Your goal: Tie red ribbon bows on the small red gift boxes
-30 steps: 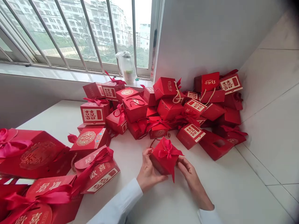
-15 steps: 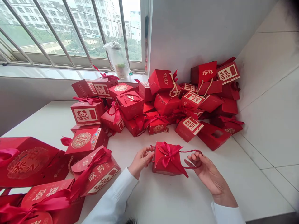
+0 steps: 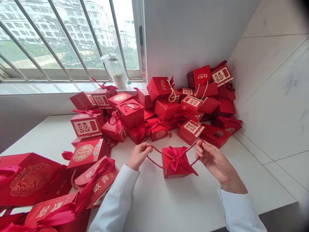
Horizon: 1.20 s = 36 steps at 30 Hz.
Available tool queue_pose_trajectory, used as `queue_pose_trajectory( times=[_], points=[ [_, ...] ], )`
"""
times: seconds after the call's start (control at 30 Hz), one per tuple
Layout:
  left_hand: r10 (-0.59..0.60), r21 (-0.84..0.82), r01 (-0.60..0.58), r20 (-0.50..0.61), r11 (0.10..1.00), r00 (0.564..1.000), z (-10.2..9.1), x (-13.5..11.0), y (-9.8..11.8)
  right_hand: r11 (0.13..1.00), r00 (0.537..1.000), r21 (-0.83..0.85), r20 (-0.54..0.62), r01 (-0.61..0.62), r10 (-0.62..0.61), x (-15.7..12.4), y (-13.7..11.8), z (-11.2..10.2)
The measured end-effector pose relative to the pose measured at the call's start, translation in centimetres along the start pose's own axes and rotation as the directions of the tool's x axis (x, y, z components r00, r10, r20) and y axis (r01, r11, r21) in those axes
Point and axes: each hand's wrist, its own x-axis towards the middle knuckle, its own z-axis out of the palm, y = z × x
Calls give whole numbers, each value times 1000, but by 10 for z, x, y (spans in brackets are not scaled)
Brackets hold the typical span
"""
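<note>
Between my hands stands a small red gift box (image 3: 169,167) with a pink-red ribbon bow (image 3: 176,157) on its top. Twisted dark red rope handles come off its two sides. My left hand (image 3: 140,155) pinches the left rope handle (image 3: 155,163), pulled out to the left of the box. On the other side, my right hand (image 3: 213,161) has its fingers closed on the right rope handle (image 3: 192,146), drawn up and to the right. Both loops look stretched out, and the box appears to rest on the white table.
A heap of red gift boxes (image 3: 130,112) lies along the wall behind. More boxes, among them a large one (image 3: 36,180), crowd the left side of the white table (image 3: 154,206). A bagged cup (image 3: 118,75) stands on the sill by the barred window.
My left hand has moved from the box's side out to the left, drawing out the left rope handle. My right hand has risen and closed on the right handle. The view has shifted slightly.
</note>
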Motion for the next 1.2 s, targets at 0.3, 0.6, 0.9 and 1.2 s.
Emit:
queue_pose_trajectory(
  times=[0.3, 0.6, 0.9, 1.2],
  points=[
    [63, -671, 45, 135, 741, 989, -33, -1, 87, 985, 984, -7, 27, 174, -174, 37, -29, 20],
    [303, -739, -161, 60, 654, 951, -39, 6, 126, 944, 948, 120, 53, 307, -314, 74, -67, 64],
    [303, -719, -168, 62, 674, 951, -27, 15, 121, 877, 883, -106, 23, 468, -469, 78, -72, 53],
    [245, -618, -146, 78, 772, 966, -19, 20, 112, 829, 836, -174, -50, 532, -547, 86, -69, 53]
  ],
)
